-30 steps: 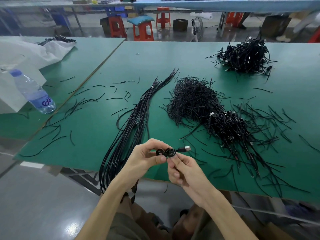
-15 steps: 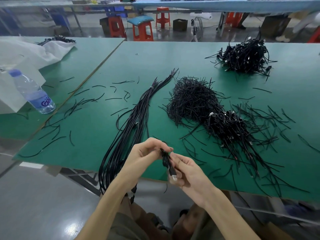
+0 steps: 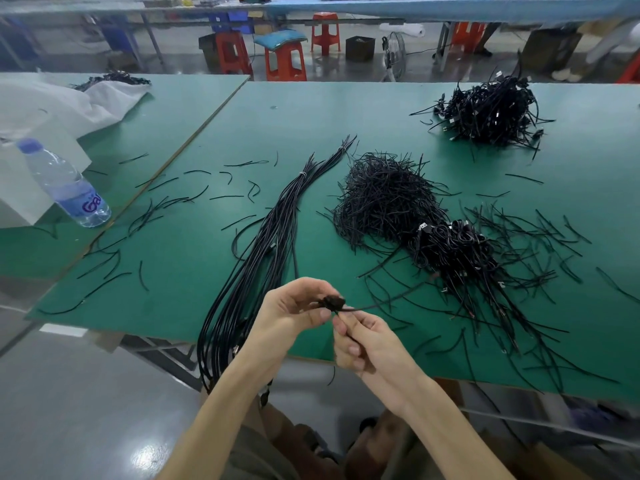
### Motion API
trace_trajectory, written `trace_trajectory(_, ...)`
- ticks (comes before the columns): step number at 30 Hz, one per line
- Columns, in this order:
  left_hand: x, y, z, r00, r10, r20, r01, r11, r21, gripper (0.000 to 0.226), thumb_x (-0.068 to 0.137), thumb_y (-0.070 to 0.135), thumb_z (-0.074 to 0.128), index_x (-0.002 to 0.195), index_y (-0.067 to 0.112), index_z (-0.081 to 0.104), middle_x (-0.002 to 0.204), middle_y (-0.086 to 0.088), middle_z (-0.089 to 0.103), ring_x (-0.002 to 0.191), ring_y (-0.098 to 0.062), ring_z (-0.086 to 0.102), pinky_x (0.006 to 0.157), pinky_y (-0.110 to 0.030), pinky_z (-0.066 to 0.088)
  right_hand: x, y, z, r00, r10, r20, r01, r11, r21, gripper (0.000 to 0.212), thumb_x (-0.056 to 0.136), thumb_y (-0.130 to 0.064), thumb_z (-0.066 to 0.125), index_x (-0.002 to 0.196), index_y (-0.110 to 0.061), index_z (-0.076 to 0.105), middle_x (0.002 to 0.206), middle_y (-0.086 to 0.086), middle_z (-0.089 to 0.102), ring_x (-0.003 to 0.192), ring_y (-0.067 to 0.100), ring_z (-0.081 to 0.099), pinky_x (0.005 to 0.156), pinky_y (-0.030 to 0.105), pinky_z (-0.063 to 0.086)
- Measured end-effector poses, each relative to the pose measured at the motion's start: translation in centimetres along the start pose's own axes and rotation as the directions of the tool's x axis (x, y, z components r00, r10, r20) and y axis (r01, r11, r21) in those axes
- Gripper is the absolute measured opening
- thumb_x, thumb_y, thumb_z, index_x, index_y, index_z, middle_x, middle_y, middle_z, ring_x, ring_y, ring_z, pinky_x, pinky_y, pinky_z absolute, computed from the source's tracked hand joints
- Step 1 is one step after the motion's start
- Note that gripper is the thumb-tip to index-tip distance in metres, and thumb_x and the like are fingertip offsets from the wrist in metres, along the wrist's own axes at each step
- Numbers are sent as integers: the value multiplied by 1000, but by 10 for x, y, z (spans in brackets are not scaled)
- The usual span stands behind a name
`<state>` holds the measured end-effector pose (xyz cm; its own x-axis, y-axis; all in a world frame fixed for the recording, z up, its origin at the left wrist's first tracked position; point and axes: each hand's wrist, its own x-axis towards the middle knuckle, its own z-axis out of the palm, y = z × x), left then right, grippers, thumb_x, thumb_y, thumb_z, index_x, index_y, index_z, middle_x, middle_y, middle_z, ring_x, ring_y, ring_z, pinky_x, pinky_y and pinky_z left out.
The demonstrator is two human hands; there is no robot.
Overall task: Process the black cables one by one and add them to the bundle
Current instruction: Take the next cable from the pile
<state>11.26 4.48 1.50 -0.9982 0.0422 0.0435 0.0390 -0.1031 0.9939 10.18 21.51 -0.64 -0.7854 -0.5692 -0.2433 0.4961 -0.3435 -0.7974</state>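
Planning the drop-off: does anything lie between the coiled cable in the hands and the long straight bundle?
Nothing visible does: only the left hand, which grips the coiled cable with the right hand, lies between it and the bundle.

the only lettering that can be read is on the label (image 3: pixel 89 205) of the water bottle (image 3: pixel 64 183), which stands well off to the left of the left hand (image 3: pixel 291 311) and farther out from the person. it shows large purple letters, a capital g and then an a. the rest of the word curves out of sight round the bottle, and the finer print is too small to tell.
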Motion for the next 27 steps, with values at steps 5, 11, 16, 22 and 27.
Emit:
trace_trajectory(5, -1, 0, 1, 998, 65, 0, -65, 992, 106, 43, 78, -27, 63, 64, 13, 67, 121, -11, 66, 122, -22, 61, 94, -34, 53, -1, -1, 2, 999, 34, 16, -35, 994, 108, 31, 100, -29, 55, 73, -13, 57, 55, -1, 32, 43, 9, 27, 48, 23, 20)
trace_trajectory(11, -1, -3, -4, 995, 88, -47, -87, 996, 18, 41, 93, -14, 58, 64, 14, 69, 113, -9, 72, 106, -26, 70, 94, -32, 53, -2, 0, 6, 997, 37, 73, -44, 993, 107, 32, 101, -30, 54, 73, -14, 57, 55, -2, 32, 44, 8, 27, 50, 26, 17)
trace_trajectory(16, 1, 3, -11, 999, -7, 45, 11, 997, -83, 20, 93, 18, 73, 111, 10, 69, 119, -13, 72, 113, -26, 68, 95, -27, 53, 0, 2, 2, 997, 40, 69, -47, 995, 92, 32, 101, -31, 55, 73, -15, 58, 54, -3, 34, 44, 8, 28, 46, 21, 23)
trace_trajectory(22, 0, 3, -13, 991, -35, 127, 38, 999, -20, 47, 87, 1, 76, 131, 13, 64, 124, -12, 70, 116, -24, 66, 96, -29, 53, 1, 4, 0, 999, 44, 29, -46, 997, 63, 33, 101, -32, 56, 73, -15, 59, 55, -2, 32, 44, 9, 27, 46, 22, 22)
trace_trajectory(27, 1, 6, -13, 992, -30, 126, 25, 999, 37, 33, 81, -11, 74, 111, 3, 74, 127, -10, 69, 112, -28, 69, 92, -33, 55, 0, 4, 1, 999, 37, 21, -38, 998, 48, 32, 99, -31, 55, 71, -15, 60, 54, -1, 33, 44, 9, 26, 46, 23, 20)
